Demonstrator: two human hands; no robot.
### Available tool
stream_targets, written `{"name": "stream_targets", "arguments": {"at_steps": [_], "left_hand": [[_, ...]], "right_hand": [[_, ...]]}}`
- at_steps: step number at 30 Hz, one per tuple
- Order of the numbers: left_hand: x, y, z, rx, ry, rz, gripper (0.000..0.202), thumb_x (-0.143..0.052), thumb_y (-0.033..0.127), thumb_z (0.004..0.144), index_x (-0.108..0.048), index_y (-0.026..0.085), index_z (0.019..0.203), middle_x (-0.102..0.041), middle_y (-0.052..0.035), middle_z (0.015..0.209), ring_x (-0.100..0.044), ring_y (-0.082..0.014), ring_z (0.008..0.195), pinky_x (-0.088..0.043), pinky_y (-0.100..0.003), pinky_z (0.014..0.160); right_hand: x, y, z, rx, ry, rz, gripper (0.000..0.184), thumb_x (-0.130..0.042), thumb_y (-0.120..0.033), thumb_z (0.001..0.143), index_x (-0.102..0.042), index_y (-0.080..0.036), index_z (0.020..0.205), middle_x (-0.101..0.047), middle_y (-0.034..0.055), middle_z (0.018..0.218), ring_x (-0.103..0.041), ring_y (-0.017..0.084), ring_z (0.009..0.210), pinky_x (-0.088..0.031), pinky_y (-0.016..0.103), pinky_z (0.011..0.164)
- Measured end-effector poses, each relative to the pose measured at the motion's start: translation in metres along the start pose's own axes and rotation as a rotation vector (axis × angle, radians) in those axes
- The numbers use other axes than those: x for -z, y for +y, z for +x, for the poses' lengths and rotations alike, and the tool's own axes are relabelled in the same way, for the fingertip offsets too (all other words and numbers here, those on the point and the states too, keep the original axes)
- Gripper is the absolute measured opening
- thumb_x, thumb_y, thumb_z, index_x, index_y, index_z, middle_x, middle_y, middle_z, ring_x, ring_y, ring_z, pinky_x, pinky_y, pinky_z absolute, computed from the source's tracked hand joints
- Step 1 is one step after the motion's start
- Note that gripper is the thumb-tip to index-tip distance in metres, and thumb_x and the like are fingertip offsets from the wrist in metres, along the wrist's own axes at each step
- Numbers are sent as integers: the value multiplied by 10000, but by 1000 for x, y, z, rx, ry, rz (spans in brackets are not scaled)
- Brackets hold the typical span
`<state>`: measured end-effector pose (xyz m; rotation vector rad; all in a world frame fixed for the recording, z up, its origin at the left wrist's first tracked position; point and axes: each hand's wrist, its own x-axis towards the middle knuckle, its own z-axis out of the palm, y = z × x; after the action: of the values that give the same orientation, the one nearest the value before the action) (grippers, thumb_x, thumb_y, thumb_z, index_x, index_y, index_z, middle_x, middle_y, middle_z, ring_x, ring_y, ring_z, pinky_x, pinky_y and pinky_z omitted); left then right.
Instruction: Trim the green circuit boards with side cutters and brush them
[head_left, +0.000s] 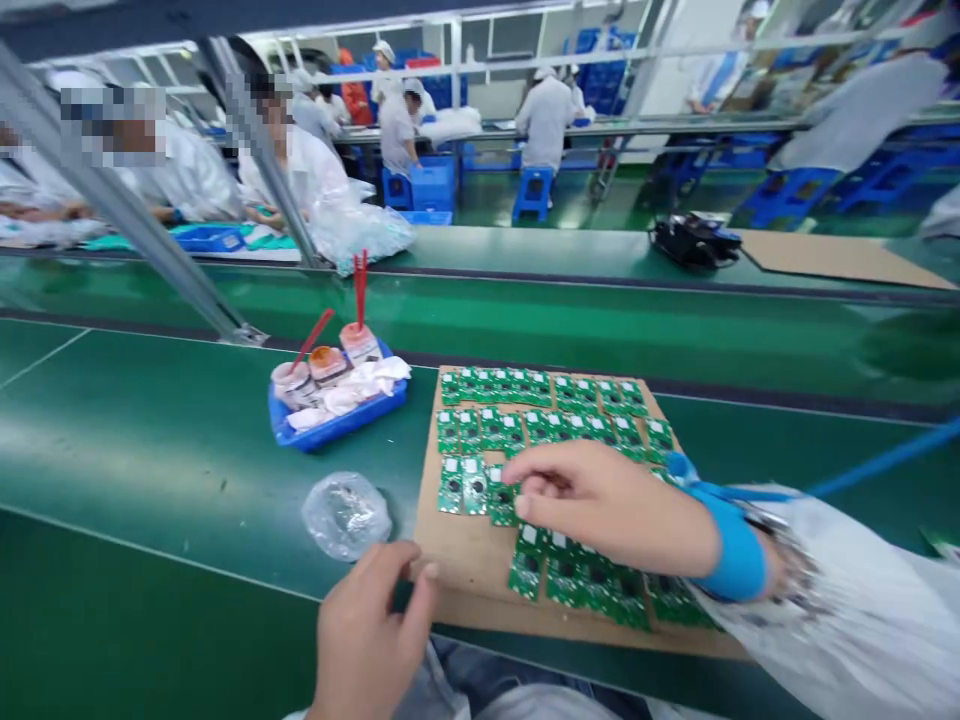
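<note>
My right hand (600, 495), with a blue band at the wrist, is over a brown cardboard sheet (457, 570) bearing rows of small green circuit boards. Its thumb and index finger close on a circuit board (498, 500), the third from the left in its row; the contact is partly hidden. Each board carries a white square and a dark round spot. My left hand (379, 620) is at the near left corner of the cardboard, thumb and fingers apart, holding nothing. Just beyond it lies a clear plastic bag or dish (346, 516).
A blue tray (337, 425) at left holds small jars with red sticks and white cloths. A blue cord (885, 460) runs right from my wristband. Behind are a metal post (142, 190), a black object (694, 242) and a cardboard sheet (847, 256). Co-workers sit beyond.
</note>
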<state>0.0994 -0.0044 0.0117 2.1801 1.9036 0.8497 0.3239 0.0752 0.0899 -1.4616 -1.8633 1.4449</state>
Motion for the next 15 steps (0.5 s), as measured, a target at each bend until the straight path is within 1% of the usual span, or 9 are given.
{"name": "stream_targets", "arguments": {"at_steps": [3,4,5,6,7,9,10,12,15], "left_hand": [[31,-44,15,408,166,-56,216,-532,421,797,-631,234,756,-608,22,621,-543,-142,544,-420,-249,564],[39,-61,23,549,159,-48,237,-533,448,770,-633,234,749,-611,17,626,-556,-155,568,-420,-260,575],[44,-80,32,626,161,-43,252,-524,452,765,-635,226,763,-611,7,623,-565,-170,578,-414,-273,567],[47,-99,44,664,165,-43,267,-503,442,784,-640,216,824,-620,-4,649,-574,-182,596,-418,-286,579],[49,-118,56,699,174,-44,288,-484,430,805,-635,205,902,-633,-16,697,-576,-187,606,-425,-300,596],[46,-152,82,738,152,-68,323,-473,405,847,-608,183,1037,-655,-43,801,-584,-194,648,-443,-328,631],[43,-166,95,741,120,-91,323,-487,404,862,-602,173,1055,-657,-51,838,-592,-192,679,-457,-338,655],[34,-188,119,741,55,-147,309,-505,403,893,-594,157,1058,-649,-47,893,-603,-173,743,-487,-357,711],[20,-205,141,731,-18,-240,300,-529,395,902,-591,152,1068,-641,-44,963,-617,-165,815,-515,-378,758]], "right_hand": [[-35,-47,72,149,-65,-83,331,-636,-312,752,-659,-138,1033,-606,-9,638,-547,124,590,-430,251,580],[-49,-59,96,168,-4,-99,431,-667,-353,739,-632,-122,1101,-606,-12,631,-555,133,592,-434,258,587],[-61,-70,120,183,47,-114,516,-680,-402,731,-604,-107,1148,-614,-4,646,-569,148,619,-439,267,602],[-73,-80,143,202,85,-125,542,-664,-446,745,-590,-112,1165,-629,6,680,-587,159,664,-444,272,628],[-82,-88,163,227,121,-136,506,-649,-467,760,-607,-127,1132,-643,15,718,-602,165,720,-446,271,661],[-95,-101,196,281,175,-163,349,-598,-457,813,-658,-153,973,-657,27,770,-611,166,826,-435,262,736],[-99,-106,208,309,199,-178,289,-557,-428,851,-666,-162,879,-657,25,771,-609,157,849,-423,253,758],[-101,-115,223,360,238,-213,315,-451,-354,919,-645,-174,748,-651,13,741,-605,132,834,-402,235,762],[-93,-128,231,419,273,-274,378,-364,-286,944,-602,-187,668,-627,-11,678,-591,114,772,-382,226,725]]}}
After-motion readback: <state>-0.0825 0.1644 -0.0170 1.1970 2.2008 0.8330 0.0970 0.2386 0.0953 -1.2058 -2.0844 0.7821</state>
